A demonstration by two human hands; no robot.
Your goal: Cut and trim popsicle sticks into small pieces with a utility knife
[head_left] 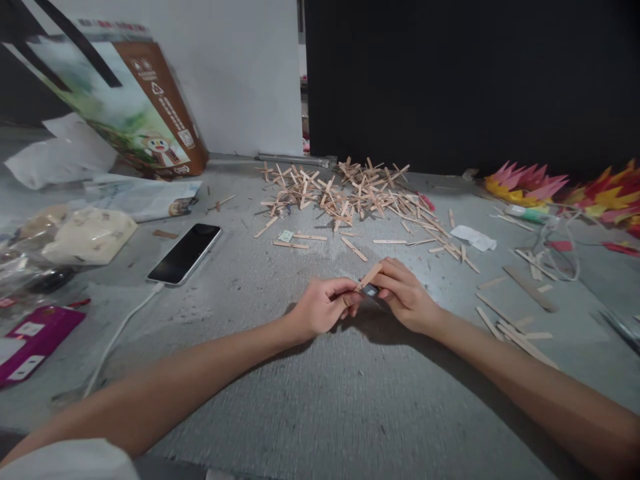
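Observation:
My left hand (pixel 323 307) is closed in a pinch at the near end of a wooden craft stick (pixel 371 275). Beside it my right hand (pixel 407 297) is closed too, its fingers at the stick's far end and round a small dark object with a pale square face (pixel 370 290). What that object is, I cannot make out. Both hands are close together just above the grey table (pixel 320 400). Beyond them lies a heap of crossed craft sticks (pixel 345 193), with several loose sticks (pixel 354 249) in front of it.
At left are a phone (pixel 185 253) on a white cable, a purple case (pixel 37 343), plastic packets (pixel 90 233) and a printed bag (pixel 150 113). More sticks (pixel 525 340), a white paper scrap (pixel 473 237) and coloured paper flowers (pixel 525 183) lie at right. A black panel (pixel 465 80) stands behind.

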